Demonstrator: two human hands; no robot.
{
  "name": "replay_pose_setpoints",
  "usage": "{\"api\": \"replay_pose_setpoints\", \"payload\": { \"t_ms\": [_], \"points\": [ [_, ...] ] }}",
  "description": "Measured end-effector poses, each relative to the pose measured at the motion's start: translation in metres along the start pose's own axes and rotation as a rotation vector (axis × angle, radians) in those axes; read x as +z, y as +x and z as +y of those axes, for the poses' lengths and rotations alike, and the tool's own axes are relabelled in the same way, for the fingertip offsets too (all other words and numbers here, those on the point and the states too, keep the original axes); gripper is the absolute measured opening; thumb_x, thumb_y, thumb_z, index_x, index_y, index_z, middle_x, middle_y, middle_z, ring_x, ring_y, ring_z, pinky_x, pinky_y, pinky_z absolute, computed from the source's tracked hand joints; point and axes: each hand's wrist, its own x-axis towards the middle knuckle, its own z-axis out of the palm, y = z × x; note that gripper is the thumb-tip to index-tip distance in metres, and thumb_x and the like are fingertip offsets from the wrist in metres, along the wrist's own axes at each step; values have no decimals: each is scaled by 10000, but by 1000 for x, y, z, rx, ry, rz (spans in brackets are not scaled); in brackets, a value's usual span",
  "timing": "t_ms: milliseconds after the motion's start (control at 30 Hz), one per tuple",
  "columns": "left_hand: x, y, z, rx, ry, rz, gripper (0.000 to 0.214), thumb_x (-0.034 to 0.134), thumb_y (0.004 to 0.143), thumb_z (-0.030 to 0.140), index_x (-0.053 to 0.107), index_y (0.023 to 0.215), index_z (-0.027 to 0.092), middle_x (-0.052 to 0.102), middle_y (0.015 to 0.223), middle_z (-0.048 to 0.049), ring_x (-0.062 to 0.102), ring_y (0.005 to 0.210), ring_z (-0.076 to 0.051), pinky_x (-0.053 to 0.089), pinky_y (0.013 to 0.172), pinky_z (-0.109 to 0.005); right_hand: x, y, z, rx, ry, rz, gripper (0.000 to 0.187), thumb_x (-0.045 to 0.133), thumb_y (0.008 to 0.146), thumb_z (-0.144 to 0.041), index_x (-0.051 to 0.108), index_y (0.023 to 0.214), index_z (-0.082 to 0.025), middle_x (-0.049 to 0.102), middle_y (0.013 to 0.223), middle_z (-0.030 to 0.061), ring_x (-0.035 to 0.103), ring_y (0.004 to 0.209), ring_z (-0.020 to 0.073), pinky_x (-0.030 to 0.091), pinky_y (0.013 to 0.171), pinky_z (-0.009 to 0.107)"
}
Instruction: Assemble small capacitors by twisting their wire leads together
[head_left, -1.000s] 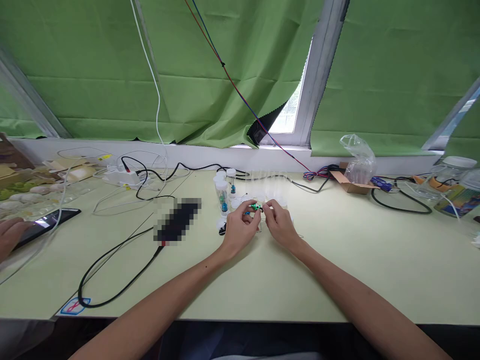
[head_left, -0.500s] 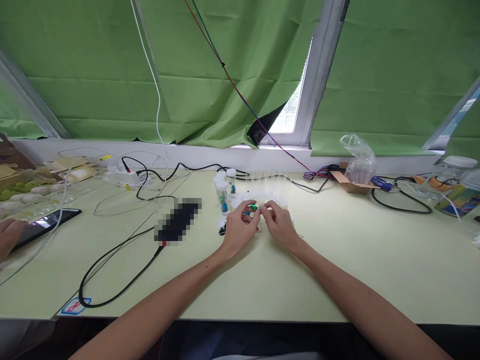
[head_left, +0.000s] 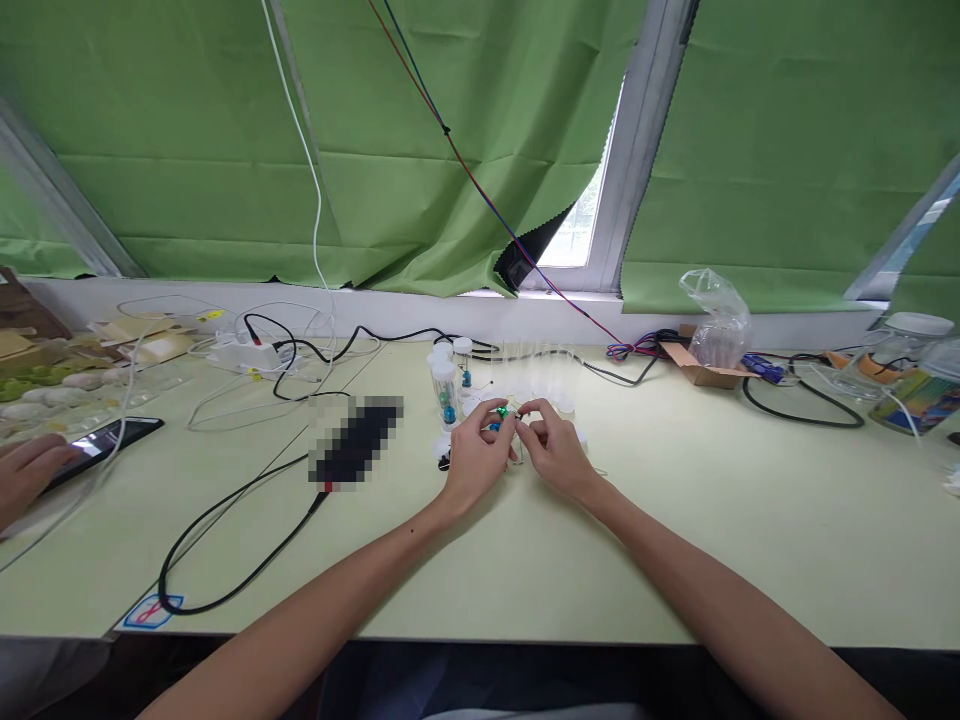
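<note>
My left hand (head_left: pixel 480 445) and my right hand (head_left: pixel 553 446) meet over the table, both closed with thumb and fingers pinched. Between the fingertips is something small and partly dark, too small to name. A shiny green piece (head_left: pixel 502 411) and a blue piece (head_left: pixel 495 426) show at my left fingers; whether they are held there is unclear. Just left and behind stand transparent tubes with white caps (head_left: pixel 443 369), blue and green pieces inside one. Several empty-looking transparent tubes (head_left: pixel 536 365) stand behind my hands, with white caps around. A small black item (head_left: pixel 444 461) lies beside my left wrist.
A black cable (head_left: pixel 161 560) loops on the table (head_left: pixel 480 590) at left, joined to a blurred-out dark object (head_left: pixel 356 440). Another person's hand (head_left: pixel 30 475) touches a phone (head_left: pixel 105 440) at far left. A cardboard box (head_left: pixel 705 372) and jars (head_left: pixel 919 375) stand at right.
My pinched fingertips have shifted slightly, with the right fingers lifted a little and turned. The green piece shows more fully. The other person's hand has moved right over the phone.
</note>
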Motion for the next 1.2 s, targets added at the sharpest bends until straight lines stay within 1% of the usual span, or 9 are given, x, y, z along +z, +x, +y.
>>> {"api": "replay_pose_setpoints", "payload": {
  "t_ms": [200, 333, 467, 533, 600, 733, 900, 1067, 1200],
  "points": [
    [0, 0, 2, -3, -13, -9, 408, 570, 860, 491, 587, 1148, 202, 670, 948, -63, 633, 502, -117, 479, 441, -225, 0, 1, 0, 30, -14, 19, 257, 390, 973, -446, 489, 1008, -211, 426, 491, -88, 368, 451, 112, 260, 500, 236],
    [0, -1, 1, 12, 14, -15, 407, 571, 861, 489, 596, 1145, 199, 676, 941, -63, 627, 489, -114, 485, 454, -230, 1, 3, 2, 56, -38, 29, 280, 368, 981, -458, 506, 934, -219, 406, 496, -81, 357, 456, 118, 270, 508, 244],
    [0, -1, -1, 8, 38, -28, 406, 560, 871, 479, 601, 1161, 197, 686, 803, -48, 644, 513, -135, 501, 493, -235, 1, 4, 6, 35, -91, 58, 342, 339, 990, -442, 477, 770, -220, 420, 540, -53, 362, 504, 124, 280, 537, 257],
    [0, 0, -2, 3, 44, -35, 402, 555, 876, 474, 600, 1168, 201, 685, 755, -41, 655, 533, -146, 505, 506, -235, 1, 5, 7, 26, -105, 67, 370, 327, 994, -439, 458, 726, -220, 424, 551, -46, 361, 515, 125, 281, 543, 260],
    [0, 0, -2, 2, 51, -35, 396, 550, 879, 474, 599, 1169, 208, 699, 803, -48, 653, 527, -140, 509, 511, -239, 1, 4, 6, 37, -94, 72, 362, 332, 992, -448, 475, 748, -221, 430, 547, -48, 367, 509, 124, 282, 538, 260],
    [0, 0, -1, 7, 46, -31, 394, 540, 883, 481, 587, 1169, 215, 698, 968, -63, 635, 490, -115, 497, 486, -240, 1, 2, 1, 75, -50, 65, 298, 404, 962, -493, 514, 895, -224, 419, 495, -76, 380, 459, 119, 268, 497, 249],
    [0, 0, 0, -6, 16, -30, 388, 540, 884, 476, 576, 1177, 224, 683, 1048, -66, 635, 493, -103, 492, 480, -233, 1, 1, -1, 51, -22, 44, 277, 447, 944, -484, 496, 997, -216, 433, 489, -87, 408, 450, 119, 273, 485, 239],
    [0, -1, 2, -7, 22, -29, 398, 552, 874, 466, 581, 1185, 220, 694, 1037, -71, 636, 496, -106, 509, 510, -246, 1, 0, 0, 41, -28, 38, 259, 429, 954, -462, 487, 1016, -218, 452, 494, -84, 396, 452, 119, 278, 490, 237],
    [1, -2, 4, -1, 38, -26, 443, 575, 856, 462, 583, 1218, 206, 721, 904, -72, 673, 576, -150, 527, 562, -260, 1, 1, 1, 61, -27, 35, 261, 394, 969, -460, 498, 992, -222, 452, 495, -80, 390, 455, 120, 288, 498, 238]
  ]
}}
